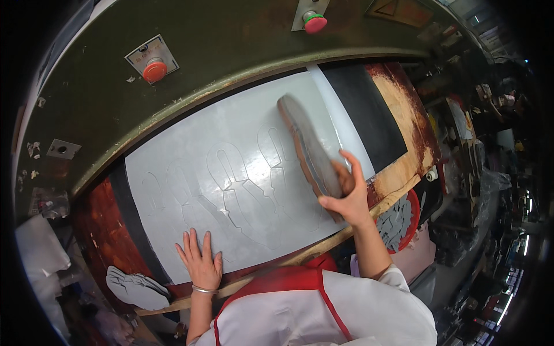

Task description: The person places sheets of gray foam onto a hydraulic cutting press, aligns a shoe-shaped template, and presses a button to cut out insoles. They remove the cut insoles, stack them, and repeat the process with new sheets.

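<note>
A grey sheet (242, 109) lies across the work board, with several sole-shaped outlines cut into it side by side. My right hand (355, 193) grips a sole-shaped cutting die (309, 147) by its near end, thumb on one side and fingers on the other. The die is slightly blurred and sits over the right part of the sheet; whether it touches the sheet I cannot tell. My left hand (201, 265) rests flat on the sheet's near edge with fingers spread, holding nothing. Beside it at the near left is a stack of grey sole-shaped pieces (135, 288).
A dark green machine beam (231, 40) spans the far side, carrying a red push button (154, 70) at left and another red button (315, 23) farther right. A black mat (363, 109) covers the board's right part. Grey offcuts fill a red basin (415, 210) at the near right.
</note>
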{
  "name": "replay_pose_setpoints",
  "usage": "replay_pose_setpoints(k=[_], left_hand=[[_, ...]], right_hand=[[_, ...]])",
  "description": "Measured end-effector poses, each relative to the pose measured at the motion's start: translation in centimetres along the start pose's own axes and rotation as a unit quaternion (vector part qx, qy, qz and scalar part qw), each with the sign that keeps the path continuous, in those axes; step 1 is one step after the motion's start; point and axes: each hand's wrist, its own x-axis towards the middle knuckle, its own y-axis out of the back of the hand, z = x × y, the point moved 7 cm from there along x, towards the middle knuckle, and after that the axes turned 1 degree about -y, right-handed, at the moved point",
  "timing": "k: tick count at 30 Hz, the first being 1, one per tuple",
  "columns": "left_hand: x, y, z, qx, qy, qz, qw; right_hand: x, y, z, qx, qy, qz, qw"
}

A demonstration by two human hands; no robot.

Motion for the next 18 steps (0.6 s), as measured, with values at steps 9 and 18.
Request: replay_pose_setpoints(k=[9, 18], left_hand=[[1.3, 0.5, -0.1, -0.003, 0.007, 0.013, 1.000], [7.1, 1.7, -2.1, -0.009, 0.019, 0.045, 0.999]], right_hand=[[5.7, 0.1, 0.5, -0.431, 0.204, 0.080, 0.875], [9.1, -0.5, 2.7, -0.338, 0.160, 0.165, 0.912]])
